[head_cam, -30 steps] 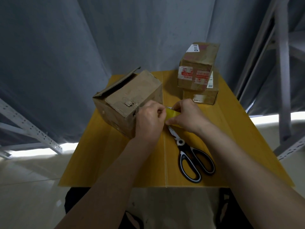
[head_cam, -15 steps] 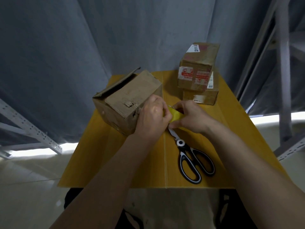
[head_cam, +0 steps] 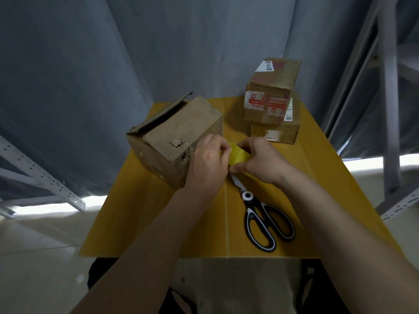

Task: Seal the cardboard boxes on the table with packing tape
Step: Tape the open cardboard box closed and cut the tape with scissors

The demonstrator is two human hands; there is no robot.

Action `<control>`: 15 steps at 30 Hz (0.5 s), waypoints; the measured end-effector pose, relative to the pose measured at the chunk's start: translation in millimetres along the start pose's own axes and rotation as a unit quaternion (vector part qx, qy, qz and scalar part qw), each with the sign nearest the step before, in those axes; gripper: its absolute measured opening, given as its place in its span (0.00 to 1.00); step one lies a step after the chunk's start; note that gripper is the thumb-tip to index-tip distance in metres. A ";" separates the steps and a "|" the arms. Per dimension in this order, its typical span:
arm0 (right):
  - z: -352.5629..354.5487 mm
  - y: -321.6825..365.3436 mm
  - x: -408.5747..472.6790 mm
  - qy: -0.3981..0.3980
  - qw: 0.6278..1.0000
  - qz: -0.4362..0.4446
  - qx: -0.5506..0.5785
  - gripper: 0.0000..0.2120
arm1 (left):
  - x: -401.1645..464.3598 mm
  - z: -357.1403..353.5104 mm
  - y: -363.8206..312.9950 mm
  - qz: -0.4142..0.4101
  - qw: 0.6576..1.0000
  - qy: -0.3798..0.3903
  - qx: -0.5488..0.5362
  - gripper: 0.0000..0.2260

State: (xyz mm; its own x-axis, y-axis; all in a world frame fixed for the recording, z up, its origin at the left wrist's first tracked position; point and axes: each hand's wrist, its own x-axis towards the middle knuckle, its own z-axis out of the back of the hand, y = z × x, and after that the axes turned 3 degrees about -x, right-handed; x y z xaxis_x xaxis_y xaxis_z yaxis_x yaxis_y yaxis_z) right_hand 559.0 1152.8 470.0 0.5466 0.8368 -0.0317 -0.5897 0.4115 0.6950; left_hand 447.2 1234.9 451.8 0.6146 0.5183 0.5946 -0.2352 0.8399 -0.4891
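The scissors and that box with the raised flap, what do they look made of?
The scissors: the handles look like glossy black and white plastic; the blades seem to be pale metal, partly hidden under the right hand. The box with the raised flap: matte brown corrugated cardboard, with fluted edges on the flap and torn, scuffed patches.

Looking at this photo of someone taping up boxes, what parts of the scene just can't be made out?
All in the head view:
- The yellow tape roll: mostly covered by the left hand and right hand; its free end cannot be seen.
- The scissors: blade tips hidden under the right hand.
- The lower box: its top is covered by the stacked box.
- Labels on both: print too small to read.
- The open box: inside hidden by its flaps.
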 end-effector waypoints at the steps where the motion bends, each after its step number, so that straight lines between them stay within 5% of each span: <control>1: -0.8 0.2 -0.3 -0.001 1.000 0.001 0.000 0.25 | 0.2 -0.6 -0.6 -0.002 1.000 -0.009 0.006 0.02; 7: -2.9 1.3 -5.0 -0.013 0.998 0.031 0.053 0.11 | 6.6 0.6 -5.1 -0.024 0.998 -0.024 0.062 0.01; 12: -9.3 -19.0 -6.8 0.015 0.994 0.053 0.093 0.24 | 12.9 8.4 -3.0 0.001 0.997 -0.035 0.062 0.02; 15: -17.7 -31.5 -6.6 -0.046 0.992 0.031 0.118 0.23 | 17.9 14.2 1.4 0.091 0.995 -0.043 0.013 0.02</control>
State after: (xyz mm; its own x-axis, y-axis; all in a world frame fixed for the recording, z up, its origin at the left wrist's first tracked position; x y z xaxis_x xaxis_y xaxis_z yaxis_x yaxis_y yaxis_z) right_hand 563.4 1140.7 435.6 0.5713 0.8174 0.0745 -0.4749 0.2552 0.8422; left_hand 447.2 1247.6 470.8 0.4932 0.6726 0.5517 -0.3567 0.7348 -0.5769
